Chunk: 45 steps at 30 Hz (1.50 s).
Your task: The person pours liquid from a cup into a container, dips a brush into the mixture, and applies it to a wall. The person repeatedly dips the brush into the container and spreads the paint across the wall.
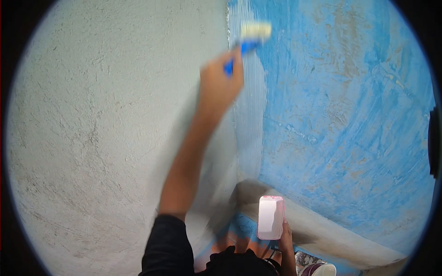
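My left hand (220,85) is raised high and grips the blue handle of a paintbrush (251,39). Its pale bristles press against the wall corner, where a strip of fresh whitish paint (251,115) runs down the edge of the blue wall (340,101). The arm wears a black sleeve pushed up to the elbow and looks motion-blurred. Low down near my body, my right hand (286,239) holds a small pink-and-white container (270,217) filled with white paint, upright and level.
A pale grey-green rough plaster wall (106,129) fills the left side. The blue wall is patchy and worn. A grey ledge (322,230) runs along its base. A white-rimmed pot (322,270) sits at the bottom right on a patterned cloth.
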Each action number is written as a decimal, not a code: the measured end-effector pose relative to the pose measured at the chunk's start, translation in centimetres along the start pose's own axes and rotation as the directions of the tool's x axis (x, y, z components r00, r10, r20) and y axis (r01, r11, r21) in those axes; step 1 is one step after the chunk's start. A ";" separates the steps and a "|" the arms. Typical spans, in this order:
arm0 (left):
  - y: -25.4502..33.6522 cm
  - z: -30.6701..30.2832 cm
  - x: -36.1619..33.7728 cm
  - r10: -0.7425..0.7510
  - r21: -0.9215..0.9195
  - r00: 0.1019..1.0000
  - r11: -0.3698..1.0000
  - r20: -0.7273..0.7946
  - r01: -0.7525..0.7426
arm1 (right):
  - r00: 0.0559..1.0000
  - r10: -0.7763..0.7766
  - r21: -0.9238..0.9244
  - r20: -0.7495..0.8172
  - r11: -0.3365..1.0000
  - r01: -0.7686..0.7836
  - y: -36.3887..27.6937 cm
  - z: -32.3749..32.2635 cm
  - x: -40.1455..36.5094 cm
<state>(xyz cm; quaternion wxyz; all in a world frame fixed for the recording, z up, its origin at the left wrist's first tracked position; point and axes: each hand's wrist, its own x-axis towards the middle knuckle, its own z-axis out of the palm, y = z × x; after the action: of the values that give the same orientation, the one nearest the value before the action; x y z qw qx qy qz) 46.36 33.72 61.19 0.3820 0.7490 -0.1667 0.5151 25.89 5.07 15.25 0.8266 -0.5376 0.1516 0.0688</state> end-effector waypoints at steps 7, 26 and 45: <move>-6.4 -2.0 -14.0 -0.289 0.194 0.771 0.957 0.568 0.216 | 0.999 -0.020 -0.001 0.029 1.000 0.020 0.3 0.2 0.6; 0.5 -3.2 19.2 0.297 0.131 0.940 0.952 -0.165 -0.278 | 1.000 -0.007 -0.013 0.023 1.000 0.008 0.8 0.5 -0.1; -2.9 -3.8 4.4 -0.282 0.282 0.755 0.950 0.591 0.134 | 0.994 -0.012 -0.050 0.109 0.999 0.017 0.5 1.6 0.3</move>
<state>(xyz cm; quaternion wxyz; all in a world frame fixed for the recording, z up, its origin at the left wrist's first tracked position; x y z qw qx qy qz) 47.61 39.11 64.67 0.2741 0.9287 -0.1403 0.2068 26.37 6.73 15.30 0.8203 -0.5549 0.1006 0.0957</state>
